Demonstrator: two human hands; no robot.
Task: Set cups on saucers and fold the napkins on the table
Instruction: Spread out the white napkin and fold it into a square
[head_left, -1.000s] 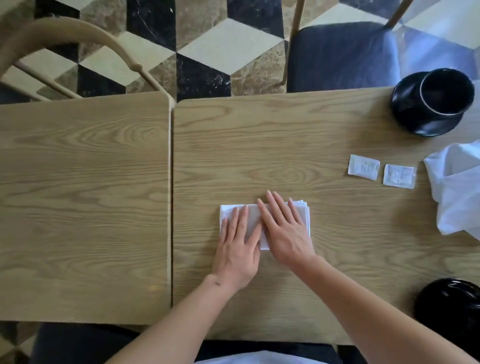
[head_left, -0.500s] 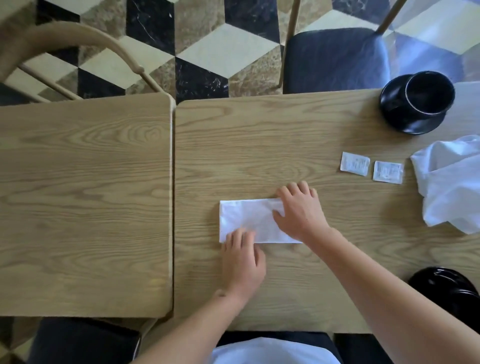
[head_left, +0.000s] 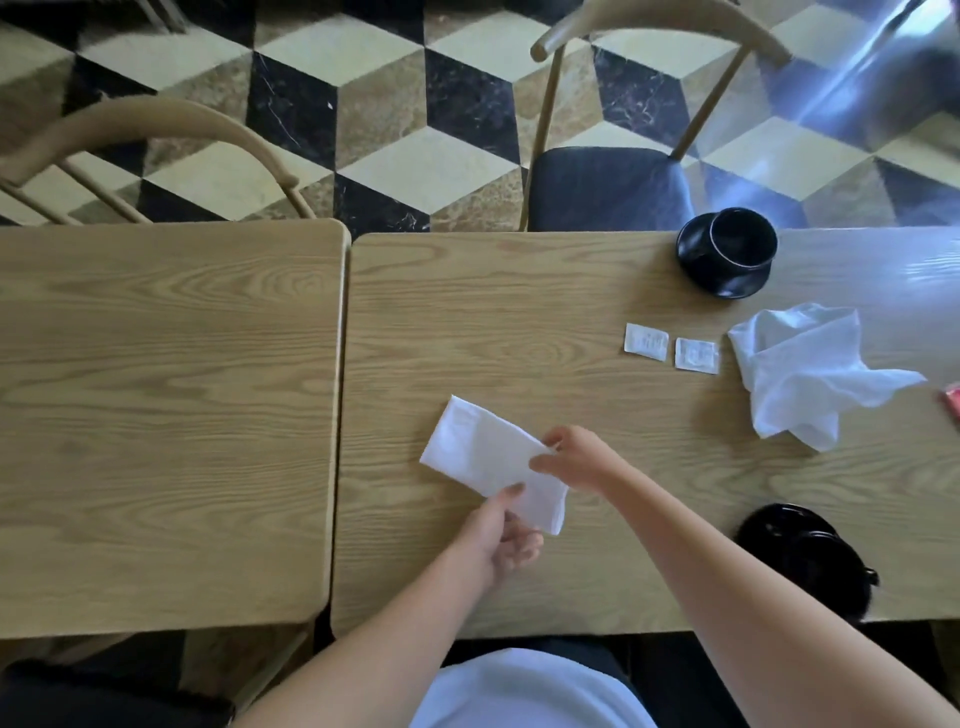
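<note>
The folded white cloth napkin (head_left: 485, 457) lies slanted on the right-hand light wooden desk (head_left: 519, 312), its far corner pointing up and left, its near end toward the person. Both hands meet at that near end. The left hand (head_left: 506, 535) comes from below and pinches the napkin's lower edge, thumb on top of the cloth and the other fingers curled beneath. The right hand (head_left: 576, 457) comes from the right and closes on the napkin's right edge, thumb and fingertips nipping the cloth. The near end looks slightly raised from the desk between the two grips, while the far end rests flat.

The napkin is a long, narrow rectangle, smooth, with a soft rounded fold along its near corner and layers showing at the edge.

To the right, well apart from the hands, a second white napkin (head_left: 810, 374) lies crumpled and unfolded on the same desk. Just left of it sit two small white paper packets (head_left: 670, 347), side by side. Beyond them, near the far edge, a black cup (head_left: 743, 244) stands on a black saucer (head_left: 727, 280). Near the right forearm at the desk's near edge lies another glossy black piece of crockery (head_left: 795, 551), partly hidden; its form is hard to make out.
</note>
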